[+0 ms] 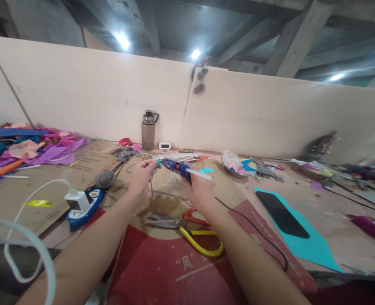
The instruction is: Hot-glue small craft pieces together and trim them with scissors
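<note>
white cable [50,264] loops nearest; scissors [179,223] lie on cardboard [149,271]. right hand [202,190] grips glue gun [183,169]; left hand [141,178] pinches small teal piece [159,162] by its tip, over cardboard. probably gluing step; next move calls for steady pinch.

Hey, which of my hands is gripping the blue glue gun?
Your right hand: its fingers wrap around the blue glue gun. Your left hand instead seems to pinch a small teal piece near the nozzle.
</note>
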{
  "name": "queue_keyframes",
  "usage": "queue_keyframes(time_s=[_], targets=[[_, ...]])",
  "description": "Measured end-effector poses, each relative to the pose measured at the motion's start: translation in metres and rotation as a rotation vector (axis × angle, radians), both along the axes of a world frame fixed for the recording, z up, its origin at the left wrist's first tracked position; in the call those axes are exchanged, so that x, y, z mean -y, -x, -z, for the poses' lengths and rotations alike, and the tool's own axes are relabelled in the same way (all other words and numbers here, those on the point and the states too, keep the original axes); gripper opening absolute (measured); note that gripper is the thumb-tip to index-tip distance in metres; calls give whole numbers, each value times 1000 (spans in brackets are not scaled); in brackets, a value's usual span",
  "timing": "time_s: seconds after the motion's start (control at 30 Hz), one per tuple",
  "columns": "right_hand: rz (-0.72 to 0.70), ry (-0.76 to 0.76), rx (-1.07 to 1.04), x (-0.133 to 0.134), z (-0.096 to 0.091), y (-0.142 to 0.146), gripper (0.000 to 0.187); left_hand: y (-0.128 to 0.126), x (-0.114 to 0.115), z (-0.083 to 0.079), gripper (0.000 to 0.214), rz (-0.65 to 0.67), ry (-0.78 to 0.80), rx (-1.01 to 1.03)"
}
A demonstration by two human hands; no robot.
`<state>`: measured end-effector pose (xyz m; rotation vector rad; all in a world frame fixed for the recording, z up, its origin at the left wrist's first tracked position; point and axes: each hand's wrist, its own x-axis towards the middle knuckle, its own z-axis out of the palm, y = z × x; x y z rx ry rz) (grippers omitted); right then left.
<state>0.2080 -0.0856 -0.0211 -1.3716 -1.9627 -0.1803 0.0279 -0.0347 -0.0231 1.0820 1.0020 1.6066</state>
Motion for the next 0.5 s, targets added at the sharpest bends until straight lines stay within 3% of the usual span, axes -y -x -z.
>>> queue_keyframes(time_s=[0.17,0.37,0.5], targets=[[-96,-39,142,7,-6,-1,48,4,-4,1,24,17,27,55],[-58,-40,-189,1,-3,-5,33,9,-10,5,26,21,51,111],[-59,19,-262,-2,-2,-5,31,6,-7,5,27,52,60,74]])
